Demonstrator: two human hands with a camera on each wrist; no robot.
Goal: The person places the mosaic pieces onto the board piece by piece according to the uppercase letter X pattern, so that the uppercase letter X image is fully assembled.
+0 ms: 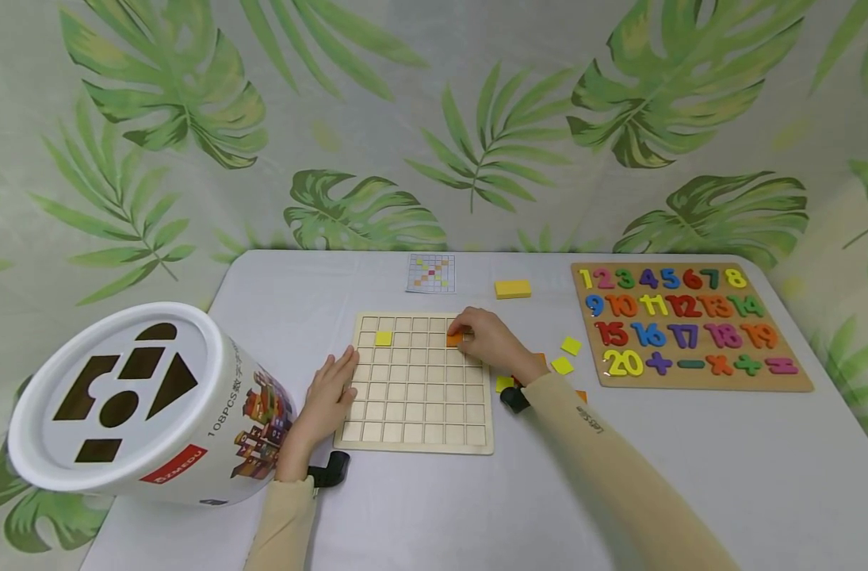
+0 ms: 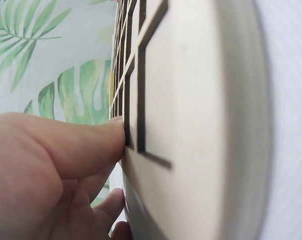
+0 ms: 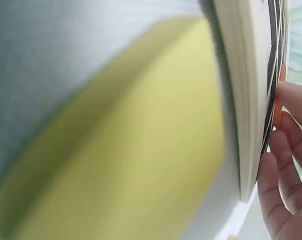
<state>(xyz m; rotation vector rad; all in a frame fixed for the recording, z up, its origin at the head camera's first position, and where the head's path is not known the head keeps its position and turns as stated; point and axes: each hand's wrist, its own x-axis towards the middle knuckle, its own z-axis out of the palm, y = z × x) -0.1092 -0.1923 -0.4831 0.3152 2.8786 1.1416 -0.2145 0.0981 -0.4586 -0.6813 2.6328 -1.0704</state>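
A wooden grid board [image 1: 412,446] lies flat on the table, with a yellow square tile [image 1: 383,339] in a cell at its upper left. Near the board's upper right, my right hand [image 1: 487,339] pinches an orange square tile [image 1: 453,341] against the grid. The right wrist view shows the same orange tile [image 3: 278,112] between thumb and fingers, its lower edge at the board. My left hand [image 1: 330,394] rests along the board's left edge with fingers extended. Seen from the left wrist, the thumb of that hand [image 2: 66,155] touches the board's border.
Loose yellow tiles [image 1: 562,365] and orange tiles lie right of the board, partly behind the right forearm. Behind are a pattern card [image 1: 431,274] and a yellow block [image 1: 512,289]. A number puzzle board [image 1: 705,382] lies at right; a large white bucket [image 1: 212,428] stands at left.
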